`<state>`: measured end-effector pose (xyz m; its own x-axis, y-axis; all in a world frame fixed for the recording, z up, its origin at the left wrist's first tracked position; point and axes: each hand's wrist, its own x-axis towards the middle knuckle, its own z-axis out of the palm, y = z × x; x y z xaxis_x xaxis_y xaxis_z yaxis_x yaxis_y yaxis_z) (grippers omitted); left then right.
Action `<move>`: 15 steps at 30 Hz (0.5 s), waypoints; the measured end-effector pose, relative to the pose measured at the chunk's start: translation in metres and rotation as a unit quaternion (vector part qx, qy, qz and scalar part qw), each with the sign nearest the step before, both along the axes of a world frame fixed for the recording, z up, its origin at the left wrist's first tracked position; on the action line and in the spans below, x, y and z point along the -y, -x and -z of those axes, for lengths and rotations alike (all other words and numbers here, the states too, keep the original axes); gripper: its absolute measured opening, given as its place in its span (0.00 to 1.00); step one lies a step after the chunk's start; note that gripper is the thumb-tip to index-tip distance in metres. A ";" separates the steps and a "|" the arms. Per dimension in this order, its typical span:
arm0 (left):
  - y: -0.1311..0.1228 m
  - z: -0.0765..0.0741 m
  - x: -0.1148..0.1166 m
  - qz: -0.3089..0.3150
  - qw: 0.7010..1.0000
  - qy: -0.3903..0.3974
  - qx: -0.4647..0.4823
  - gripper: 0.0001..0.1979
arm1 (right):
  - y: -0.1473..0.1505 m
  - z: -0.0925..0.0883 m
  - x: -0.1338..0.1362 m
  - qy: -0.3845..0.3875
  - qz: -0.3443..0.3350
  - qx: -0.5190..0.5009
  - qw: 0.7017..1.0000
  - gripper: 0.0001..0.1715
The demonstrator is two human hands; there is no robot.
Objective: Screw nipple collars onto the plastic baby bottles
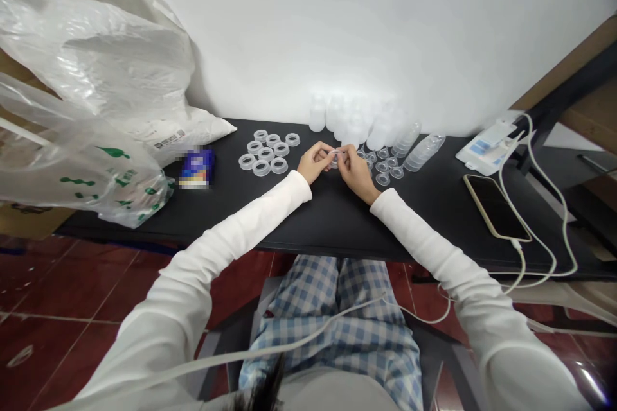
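My left hand [314, 163] and my right hand [357, 174] meet over the black table, their fingertips closed on one small translucent plastic ring [335, 158]. Fingers cover much of that piece. Left of my left hand lies a group of translucent white plastic rings [265, 154]. Just beyond my right hand are several small clear flanged plastic pieces [382, 178]. Two slanting stacks of nested clear plastic pieces [424, 153] lie to their right. Behind my hands, translucent white bottles [317, 113] stand in a cluster against the wall.
Large white plastic bags [96, 70] fill the left end of the black table [318, 225]. A blue packet [196, 168] lies beside them. On the right are a phone [497, 208] with a white cable [554, 186] and a white-and-blue package [488, 146].
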<state>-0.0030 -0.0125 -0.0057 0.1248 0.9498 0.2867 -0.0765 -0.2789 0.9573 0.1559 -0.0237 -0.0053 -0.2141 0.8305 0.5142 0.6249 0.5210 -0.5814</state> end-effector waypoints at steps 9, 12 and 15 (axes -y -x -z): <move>0.001 -0.002 0.002 -0.020 0.999 -0.008 -0.033 0.13 | 0.000 0.000 0.000 0.033 -0.004 0.020 0.999 0.12; 0.001 -0.002 0.002 -0.019 0.999 -0.008 -0.030 0.14 | 0.000 -0.001 0.001 0.035 -0.012 0.009 0.999 0.12; 0.001 -0.001 0.002 -0.026 0.999 -0.009 -0.025 0.14 | 0.000 -0.001 0.001 0.039 -0.020 0.011 0.999 0.12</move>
